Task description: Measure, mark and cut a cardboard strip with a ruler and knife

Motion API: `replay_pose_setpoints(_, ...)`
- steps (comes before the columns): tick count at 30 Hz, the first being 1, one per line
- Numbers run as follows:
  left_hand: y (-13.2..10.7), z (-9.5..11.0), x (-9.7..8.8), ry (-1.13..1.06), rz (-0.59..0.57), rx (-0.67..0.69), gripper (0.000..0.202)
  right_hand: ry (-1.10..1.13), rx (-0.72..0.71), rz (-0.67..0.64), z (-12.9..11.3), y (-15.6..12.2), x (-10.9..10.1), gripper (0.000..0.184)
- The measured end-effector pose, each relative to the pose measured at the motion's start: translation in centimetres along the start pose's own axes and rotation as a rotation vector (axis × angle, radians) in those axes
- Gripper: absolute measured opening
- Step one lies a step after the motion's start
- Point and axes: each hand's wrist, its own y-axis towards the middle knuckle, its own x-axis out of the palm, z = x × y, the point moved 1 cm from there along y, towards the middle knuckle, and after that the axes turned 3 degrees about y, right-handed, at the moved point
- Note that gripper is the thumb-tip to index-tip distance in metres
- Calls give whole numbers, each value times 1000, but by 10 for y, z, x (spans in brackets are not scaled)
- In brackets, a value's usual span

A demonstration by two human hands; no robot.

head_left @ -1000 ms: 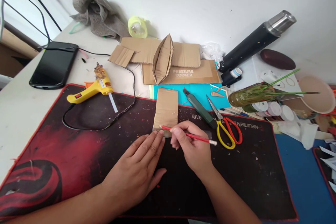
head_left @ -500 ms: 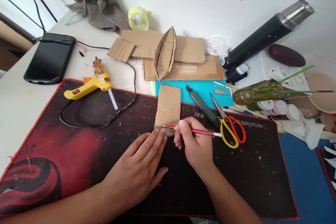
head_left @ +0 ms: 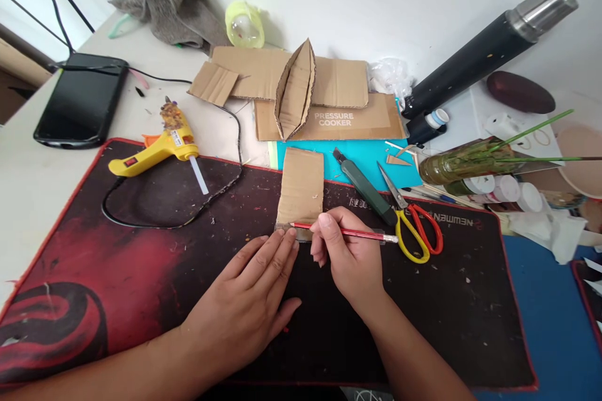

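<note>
My left hand [head_left: 254, 294] lies flat with fingers stretched out, its fingertips pressing a see-through strip, perhaps a ruler [head_left: 305, 235], across the near end of a small cardboard piece [head_left: 301, 185]. Much of the strip is hidden under the fingers. Pinched in my right hand [head_left: 350, 257] is a red pencil [head_left: 364, 234], its point resting on the cardboard close to the strip's far edge. A green utility knife [head_left: 364, 185] and scissors [head_left: 411, 225] with yellow and red handles lie just right of the cardboard.
A yellow glue gun [head_left: 157, 153] with its cable lies left on the dark mat [head_left: 446, 313]. Behind are a pointed cardboard shape [head_left: 296, 91] and flat cardboard sheets [head_left: 345, 81]. A phone [head_left: 81, 100] is far left; a black flask [head_left: 470, 56] and jars [head_left: 503, 188] stand right.
The camera view has shifted slightly, so background things sit a little differently in the picture. Both hands, the pencil and the cardboard show hardly any movement.
</note>
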Motion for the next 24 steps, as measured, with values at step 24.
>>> replay_pose_setpoints(24,3,0,-1,-11,6,-2,60,27,0,-6,2,0,-1,35)
